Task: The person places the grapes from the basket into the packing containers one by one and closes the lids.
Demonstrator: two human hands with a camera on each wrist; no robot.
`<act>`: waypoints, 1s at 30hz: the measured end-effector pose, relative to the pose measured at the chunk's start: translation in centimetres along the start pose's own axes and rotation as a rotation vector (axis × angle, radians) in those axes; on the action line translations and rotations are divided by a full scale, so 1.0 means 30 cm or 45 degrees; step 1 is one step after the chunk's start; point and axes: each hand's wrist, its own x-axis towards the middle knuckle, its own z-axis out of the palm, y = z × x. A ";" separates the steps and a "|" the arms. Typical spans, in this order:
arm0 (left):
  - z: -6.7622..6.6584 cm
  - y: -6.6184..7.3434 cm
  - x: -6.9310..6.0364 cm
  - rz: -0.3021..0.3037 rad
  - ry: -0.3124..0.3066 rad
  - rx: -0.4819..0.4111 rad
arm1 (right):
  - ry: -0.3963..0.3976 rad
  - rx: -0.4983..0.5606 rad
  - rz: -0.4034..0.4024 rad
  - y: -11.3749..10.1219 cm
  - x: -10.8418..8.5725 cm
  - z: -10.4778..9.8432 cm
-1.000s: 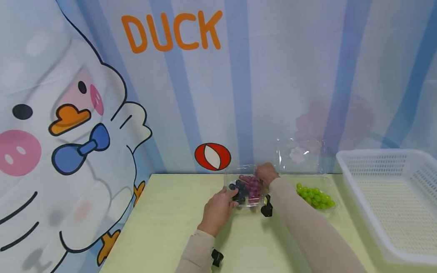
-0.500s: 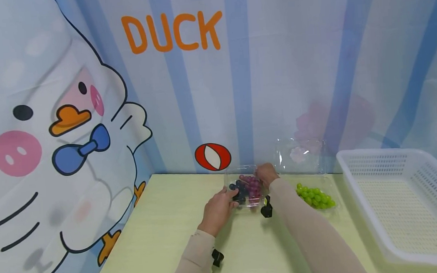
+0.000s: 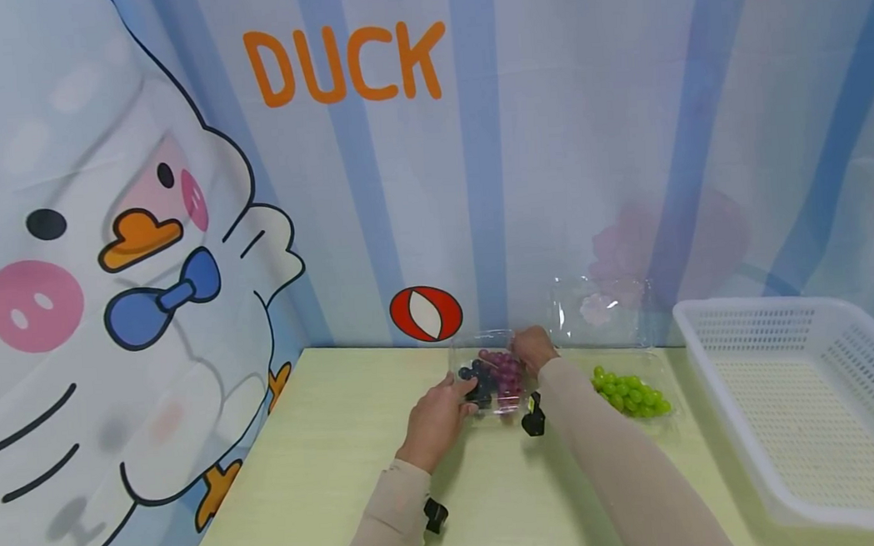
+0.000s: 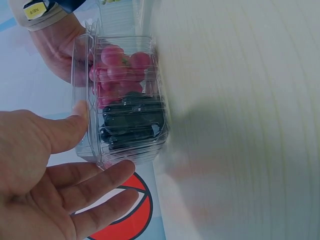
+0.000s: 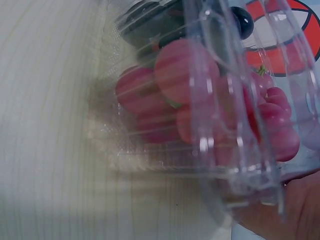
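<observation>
A clear plastic clamshell box (image 4: 135,156) stands at the back of the table with its lid down. Inside are dark grapes (image 3: 477,381) on the left and red grapes (image 3: 501,371) on the right. My left hand (image 3: 433,425) pinches the box's near left corner, thumb on the lid and index finger at the side; its other fingers stretch out below in the left wrist view. At the far right side, my right hand (image 3: 535,348) grips the lid edge with curled fingers. Its fingertips are mostly hidden.
Just right of my right forearm, green grapes (image 3: 630,392) lie in another clear box, whose raised lid (image 3: 605,317) leans at the printed curtain (image 3: 416,182). A white plastic basket (image 3: 725,414) stands at the far right. The pale table (image 3: 326,430) ends at the curtain.
</observation>
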 end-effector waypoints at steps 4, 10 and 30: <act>0.003 -0.001 -0.001 0.019 0.005 -0.007 | 0.007 -0.029 -0.063 0.067 0.091 0.013; -0.003 0.004 -0.002 0.018 0.004 -0.027 | 0.122 -0.227 -0.181 0.290 0.407 0.074; -0.008 0.011 0.002 0.014 -0.018 -0.058 | -0.043 -0.374 -0.202 0.088 0.062 -0.019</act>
